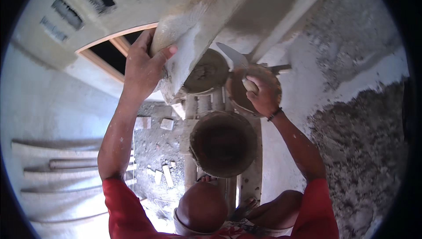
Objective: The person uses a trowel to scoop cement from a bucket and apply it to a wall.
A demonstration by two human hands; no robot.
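My left hand (147, 65) is wrapped round the lower end of a pale, plaster-coated beam-like piece (187, 32), thumb on its near face and fingers behind it. Whether this piece is loose or part of the wall, I cannot tell. In my right hand (263, 96) is a pointing trowel (233, 55), gripped by its handle, its blade directed up and left. The trowel is above a round bucket (278, 80) with brownish contents. Left of that bucket is another bucket (223, 63) holding grey mortar, partly hidden behind the beam-like piece. A third, dark-insided bucket (193, 144) stands nearer to me.
Wooden planks (190, 107) run under the buckets, and my feet are on them. Broken blocks (167, 124) lie on the floor at left. A wooden frame (94, 47) sits in the wall. Rough rubble-like ground (360, 151) spreads at right.
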